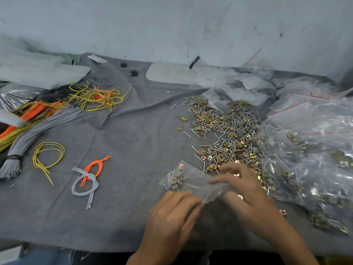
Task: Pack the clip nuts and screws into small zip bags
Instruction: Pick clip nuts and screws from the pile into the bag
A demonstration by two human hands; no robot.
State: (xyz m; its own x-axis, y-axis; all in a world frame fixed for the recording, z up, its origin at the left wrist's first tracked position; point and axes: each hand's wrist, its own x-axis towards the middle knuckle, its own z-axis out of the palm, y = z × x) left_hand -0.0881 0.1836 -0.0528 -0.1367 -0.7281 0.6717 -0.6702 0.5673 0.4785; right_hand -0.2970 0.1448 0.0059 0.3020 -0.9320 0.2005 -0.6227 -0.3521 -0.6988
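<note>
A small clear zip bag (188, 180) lies near the table's front, holding screws, grey washers and a clip nut. My left hand (172, 213) pinches the bag's near edge between thumb and fingers. My right hand (246, 190) lies over the bag's right end, fingers spread on the plastic, with a clip nut showing under it. A loose pile of brass clip nuts, screws and washers (227, 134) spreads across the grey cloth (133, 142) just beyond my right hand.
Filled zip bags (315, 163) are heaped at the right. Bundles of grey, orange and yellow wires (38, 119) lie at the left, with small wire loops (86, 180) nearer the middle. A wall stands behind the table.
</note>
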